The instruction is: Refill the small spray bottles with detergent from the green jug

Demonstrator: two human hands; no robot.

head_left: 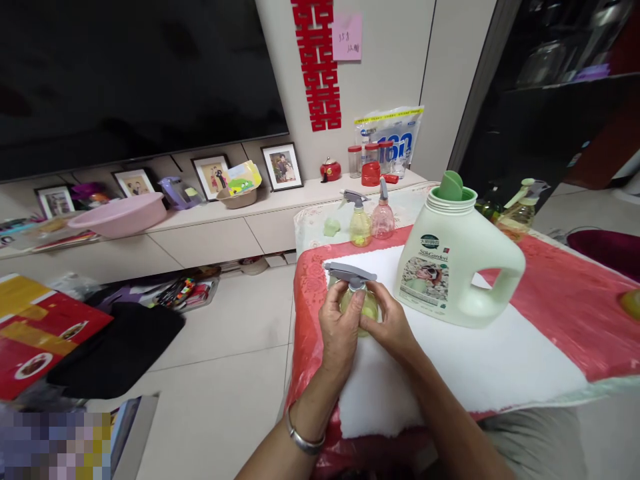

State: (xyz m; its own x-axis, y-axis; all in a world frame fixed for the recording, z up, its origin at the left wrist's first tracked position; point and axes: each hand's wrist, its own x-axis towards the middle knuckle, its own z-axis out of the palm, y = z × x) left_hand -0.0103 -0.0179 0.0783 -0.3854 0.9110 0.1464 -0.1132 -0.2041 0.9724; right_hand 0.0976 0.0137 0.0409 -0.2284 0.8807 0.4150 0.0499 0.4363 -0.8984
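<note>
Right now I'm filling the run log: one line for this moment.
left grip: on spray bottle | right grip: on spray bottle | green jug: on white sheet

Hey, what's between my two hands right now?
In the head view, a yellow-tinted spray bottle with a gray spray head, held between your left hand and right hand.

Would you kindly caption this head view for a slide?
Left hand and right hand hold a spray bottle beside a green jug.
</note>
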